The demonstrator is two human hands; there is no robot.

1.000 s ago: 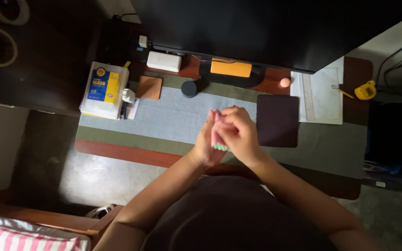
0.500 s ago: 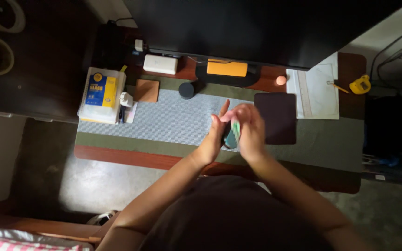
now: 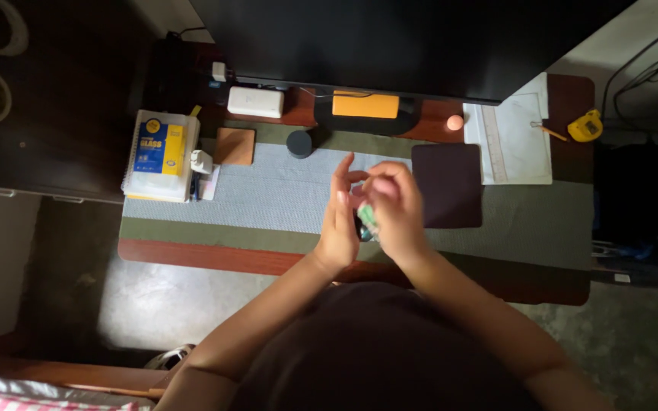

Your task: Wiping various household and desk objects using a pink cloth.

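2 hands meet: right hand [image 3: 396, 209] grips green object [image 3: 368, 219] beside left hand [image 3: 342, 215].

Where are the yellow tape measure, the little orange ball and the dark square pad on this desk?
yellow tape measure [image 3: 585, 125], head view, on the middle of its yellow case.
orange ball [image 3: 455, 122], head view, on its centre.
dark square pad [image 3: 446, 185], head view, on the middle of its flat top.

On the desk we see a grey mat [image 3: 268, 194] with a dark square pad [image 3: 446, 185] to its right. At the left there is a spiral notebook [image 3: 158, 154], a brown square [image 3: 235, 145] and a white box [image 3: 256, 101]. We also see an orange block [image 3: 365, 104], a small pink ball [image 3: 455, 122], white paper [image 3: 513, 144] and a yellow tape measure [image 3: 585, 125].
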